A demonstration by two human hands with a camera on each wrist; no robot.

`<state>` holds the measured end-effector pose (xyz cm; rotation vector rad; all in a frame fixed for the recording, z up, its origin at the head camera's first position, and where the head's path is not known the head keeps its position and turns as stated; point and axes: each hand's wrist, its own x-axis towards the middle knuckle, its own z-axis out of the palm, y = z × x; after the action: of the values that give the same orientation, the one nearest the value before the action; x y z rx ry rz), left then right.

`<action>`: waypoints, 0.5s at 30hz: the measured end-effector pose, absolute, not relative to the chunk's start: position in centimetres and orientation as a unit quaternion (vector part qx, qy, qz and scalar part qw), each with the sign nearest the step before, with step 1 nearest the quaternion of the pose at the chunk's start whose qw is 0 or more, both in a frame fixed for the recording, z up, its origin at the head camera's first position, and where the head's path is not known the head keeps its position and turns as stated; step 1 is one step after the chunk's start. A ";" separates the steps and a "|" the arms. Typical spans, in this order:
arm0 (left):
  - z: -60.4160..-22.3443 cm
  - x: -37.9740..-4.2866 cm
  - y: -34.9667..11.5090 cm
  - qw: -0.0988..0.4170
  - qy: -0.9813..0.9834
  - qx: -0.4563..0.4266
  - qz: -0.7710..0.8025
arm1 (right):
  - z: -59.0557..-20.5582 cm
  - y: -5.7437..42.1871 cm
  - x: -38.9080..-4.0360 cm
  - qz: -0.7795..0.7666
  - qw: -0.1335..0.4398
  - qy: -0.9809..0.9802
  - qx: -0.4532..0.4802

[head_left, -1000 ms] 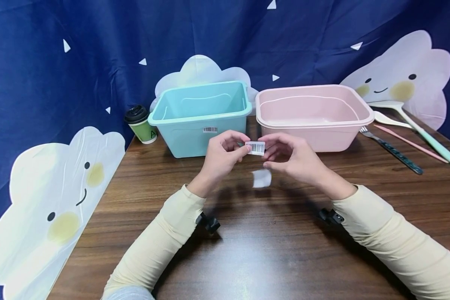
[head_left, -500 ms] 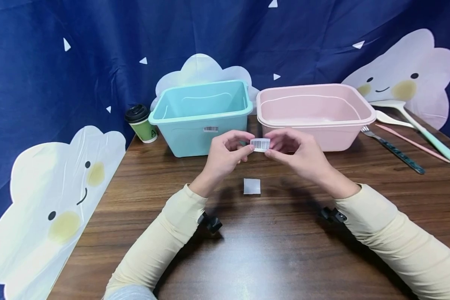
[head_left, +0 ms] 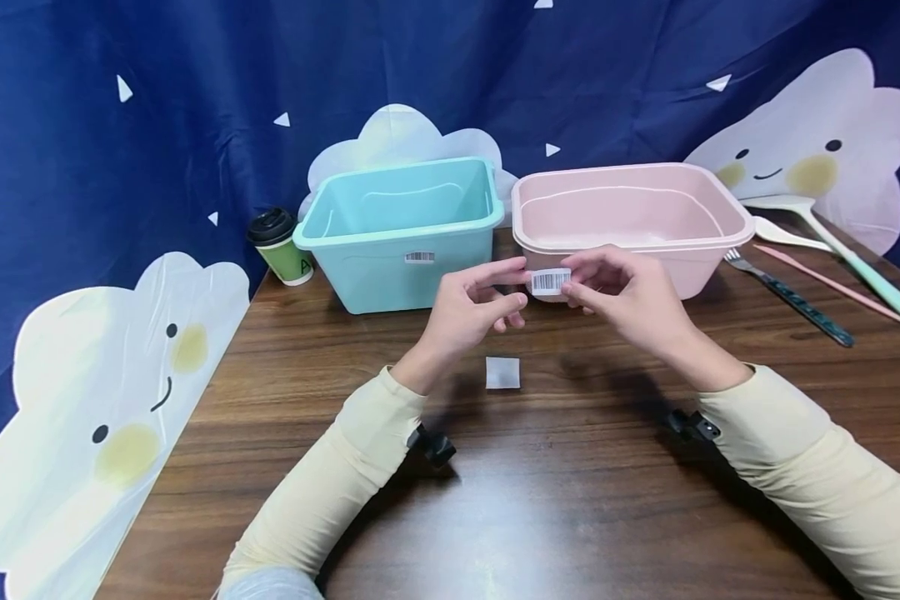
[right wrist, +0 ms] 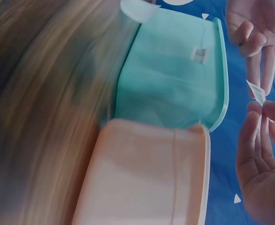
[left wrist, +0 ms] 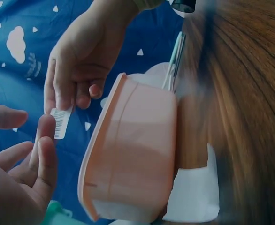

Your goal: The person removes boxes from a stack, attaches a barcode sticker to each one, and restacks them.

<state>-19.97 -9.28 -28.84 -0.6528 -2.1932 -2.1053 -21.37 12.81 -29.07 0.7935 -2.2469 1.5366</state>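
Note:
A small white barcode sticker (head_left: 547,282) is held up in front of the pink basin (head_left: 690,267), pinched at its right end by the thumb and fingers of my right hand (head_left: 633,296). My left hand (head_left: 471,308) is at the other end, its index and middle fingertips right at the sticker's left edge and its thumb spread away. In the left wrist view the sticker (left wrist: 61,123) hangs from the right hand, close to the left fingertips. On the table below lies a white square of backing paper (head_left: 502,373). A similar barcode sticker (head_left: 420,257) is on the turquoise basin (head_left: 367,283).
Left of the turquoise basin stands a green paper cup (head_left: 288,260) with a black lid. At the right lie a fork (head_left: 791,298) with a dark handle, a thin pink stick (head_left: 832,282), a white spoon (head_left: 787,237) and a ladle-like utensil (head_left: 862,262) with a mint handle.
The white backing paper has dropped onto the table. Both hands have moved right with the sticker; the right hand has taken its right end, and the left thumb has let go.

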 end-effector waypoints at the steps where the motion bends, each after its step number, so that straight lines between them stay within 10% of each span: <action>1: -28.9 -20.0 -9.0 0.011 -0.703 -0.212 -0.679 | -29.1 13.2 -21.4 0.536 0.152 -0.784 0.274; 15: -29.8 -21.0 -6.0 -0.022 -0.698 -0.229 -0.678 | -30.1 17.6 -22.4 0.517 0.155 -0.805 0.249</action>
<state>-21.01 -5.97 -29.82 -0.7307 -2.2231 -2.1604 -22.42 17.61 -30.07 0.7123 -2.3046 1.4796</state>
